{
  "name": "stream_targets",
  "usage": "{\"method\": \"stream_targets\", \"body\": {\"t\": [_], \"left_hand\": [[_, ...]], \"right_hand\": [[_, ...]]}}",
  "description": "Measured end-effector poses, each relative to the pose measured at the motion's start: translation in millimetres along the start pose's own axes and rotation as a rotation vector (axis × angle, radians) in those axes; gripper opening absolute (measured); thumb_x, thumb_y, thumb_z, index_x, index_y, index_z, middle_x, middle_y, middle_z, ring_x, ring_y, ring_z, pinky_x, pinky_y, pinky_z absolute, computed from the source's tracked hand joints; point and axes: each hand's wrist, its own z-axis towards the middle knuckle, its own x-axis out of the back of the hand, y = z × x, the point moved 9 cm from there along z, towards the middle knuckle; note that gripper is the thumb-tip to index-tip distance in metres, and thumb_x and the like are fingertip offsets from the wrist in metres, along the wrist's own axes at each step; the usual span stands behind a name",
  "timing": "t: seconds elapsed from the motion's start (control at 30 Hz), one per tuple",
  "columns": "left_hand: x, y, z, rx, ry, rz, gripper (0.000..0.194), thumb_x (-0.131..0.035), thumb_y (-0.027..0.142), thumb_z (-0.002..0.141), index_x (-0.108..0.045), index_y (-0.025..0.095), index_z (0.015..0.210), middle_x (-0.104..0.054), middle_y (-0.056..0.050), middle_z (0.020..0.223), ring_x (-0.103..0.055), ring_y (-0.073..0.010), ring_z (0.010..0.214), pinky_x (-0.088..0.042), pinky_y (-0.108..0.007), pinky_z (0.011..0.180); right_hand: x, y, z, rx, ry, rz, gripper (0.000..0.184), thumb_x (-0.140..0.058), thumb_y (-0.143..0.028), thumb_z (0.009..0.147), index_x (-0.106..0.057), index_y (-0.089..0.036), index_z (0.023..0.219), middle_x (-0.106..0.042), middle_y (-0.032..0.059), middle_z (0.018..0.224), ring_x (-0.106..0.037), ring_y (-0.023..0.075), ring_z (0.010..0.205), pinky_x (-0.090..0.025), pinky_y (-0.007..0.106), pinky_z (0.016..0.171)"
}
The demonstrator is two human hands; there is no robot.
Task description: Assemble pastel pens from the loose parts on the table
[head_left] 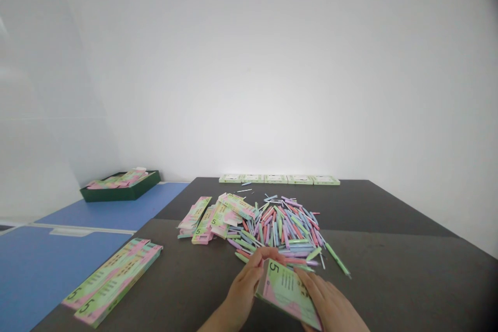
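Close in front of me, a green-and-pink pen box (286, 290) marked with a 5 is held tilted above the table. My left hand (249, 275) is closed around its left end, fingers curled over the far edge. Along the right side of the same box lies my right hand (327, 298), its fingers closed on it; the thumb is mostly hidden. Just beyond both hands spreads a heap of pastel pens (282, 228) in green, purple, red and blue. Flat cartons (204, 223) with the same print lie piled left of the heap.
Two long printed boxes (116, 277) lie side by side at the dark table's left edge. A green tray (120, 189) of cartons stands on the blue surface (78, 254) to the left. Several pale boxes (276, 179) line the table's back edge by the wall.
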Motion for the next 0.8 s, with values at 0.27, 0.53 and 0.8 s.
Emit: {"method": "stream_targets", "body": {"t": [0.27, 0.53, 0.8], "left_hand": [[-1.5, 7, -5, -0.12, -0.002, 0.238, 0.028, -0.038, 0.026, 0.091, -0.057, 0.019, 0.111, -0.058, -0.007, 0.11, -0.051, -0.0223, 0.1, -0.036, -0.035, 0.091], [-6.8, -2, 0, 0.078, -0.129, -0.089, 0.041, -0.043, 0.022, 0.08, -0.055, 0.019, 0.119, -0.06, -0.009, 0.111, -0.054, -0.0262, 0.106, -0.037, -0.04, 0.091], [-2.1, 18, -11, -0.096, -0.062, 0.166, 0.044, -0.04, 0.037, 0.09, -0.043, 0.022, 0.132, -0.046, -0.01, 0.134, -0.043, -0.0294, 0.121, -0.029, -0.045, 0.101]], "right_hand": [[0, 0, -1, 0.074, -0.02, 0.02, 0.083, -0.046, -0.008, 0.054, -0.039, -0.012, 0.136, -0.049, 0.0149, 0.134, -0.049, 0.0318, 0.117, -0.04, 0.045, 0.094], [-1, 0, 0, -0.002, -0.057, 0.076, 0.075, -0.049, -0.012, 0.058, -0.043, -0.012, 0.133, -0.05, 0.0153, 0.133, -0.049, 0.0309, 0.118, -0.039, 0.044, 0.096], [4, -12, 4, -0.046, -0.148, 0.382, 0.078, -0.054, -0.017, 0.061, -0.037, -0.016, 0.136, -0.048, 0.0151, 0.135, -0.048, 0.0276, 0.12, -0.038, 0.041, 0.099]]}}
